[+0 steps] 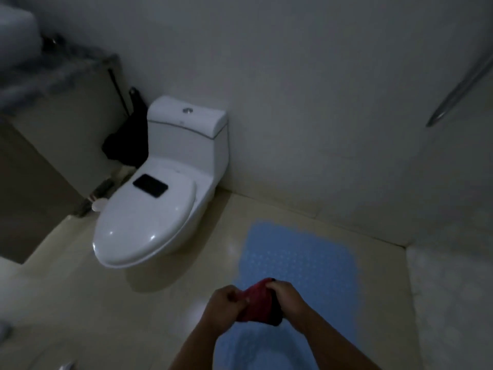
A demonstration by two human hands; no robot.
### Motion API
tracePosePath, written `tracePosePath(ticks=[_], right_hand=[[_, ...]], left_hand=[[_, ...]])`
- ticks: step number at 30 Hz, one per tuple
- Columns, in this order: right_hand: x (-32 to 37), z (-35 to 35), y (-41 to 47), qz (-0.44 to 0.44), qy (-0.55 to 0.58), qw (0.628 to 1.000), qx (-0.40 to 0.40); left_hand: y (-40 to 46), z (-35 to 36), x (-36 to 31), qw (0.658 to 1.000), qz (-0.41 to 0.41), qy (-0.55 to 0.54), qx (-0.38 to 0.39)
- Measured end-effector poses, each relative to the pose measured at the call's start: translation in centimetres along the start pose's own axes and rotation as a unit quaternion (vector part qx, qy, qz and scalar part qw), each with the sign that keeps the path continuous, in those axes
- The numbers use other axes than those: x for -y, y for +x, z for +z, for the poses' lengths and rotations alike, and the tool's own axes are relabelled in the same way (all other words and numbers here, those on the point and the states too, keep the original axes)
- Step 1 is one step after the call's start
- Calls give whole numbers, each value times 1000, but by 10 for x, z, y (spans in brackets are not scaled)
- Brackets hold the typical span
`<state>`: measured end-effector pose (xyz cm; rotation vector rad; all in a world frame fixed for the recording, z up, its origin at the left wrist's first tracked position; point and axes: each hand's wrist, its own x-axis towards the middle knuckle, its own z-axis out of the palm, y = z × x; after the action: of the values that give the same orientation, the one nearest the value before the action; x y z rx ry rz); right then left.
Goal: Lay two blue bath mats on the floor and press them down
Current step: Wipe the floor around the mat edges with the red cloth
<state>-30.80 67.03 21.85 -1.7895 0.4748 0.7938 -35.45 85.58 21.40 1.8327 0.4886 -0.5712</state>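
A red bundle [260,303] is gripped between the left hand [226,307] and right hand [286,297], both closed on it. One blue bath mat [298,260] lies flat on the floor [165,303], right of the toilet [160,204]. The bundle is best set aside first, freeing the hands for pressing.

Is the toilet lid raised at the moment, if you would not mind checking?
No, the toilet lid is shut down flat, and a dark flat object lies on top of it.
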Motion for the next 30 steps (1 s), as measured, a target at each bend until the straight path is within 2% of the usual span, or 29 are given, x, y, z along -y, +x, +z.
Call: tracePosePath(ticks=[4,8,10,14,17,19,22,23,27,30], right_hand=[[91,-73,-114,-56,50,991,-115],[129,-134,-191,-120,107,963,-215],[142,-156,-217,-171,109,951,-232],[170,-194,-259,-243,80,938,-236],[200,-218,-292,-256,66,937,-228],[223,-230,-311,-260,85,941,-200],[255,-243,-340,-302,98,933,-171],[264,-247,-348,-318,85,930,-164],[298,-257,-377,-374,45,919,-113],[315,-262,-394,-404,36,909,-94]], left_hand=[[-78,-13,-149,995,89,52,8],[-136,-5,-243,986,145,76,21],[-158,1,-274,980,170,97,29],[-193,16,-329,967,181,153,92],[-220,22,-375,953,179,184,163],[-227,21,-403,946,220,195,136],[-236,16,-441,930,323,174,-27],[-241,13,-452,925,341,155,-55],[-263,0,-486,929,357,97,11],[-278,-7,-494,938,331,71,73]])
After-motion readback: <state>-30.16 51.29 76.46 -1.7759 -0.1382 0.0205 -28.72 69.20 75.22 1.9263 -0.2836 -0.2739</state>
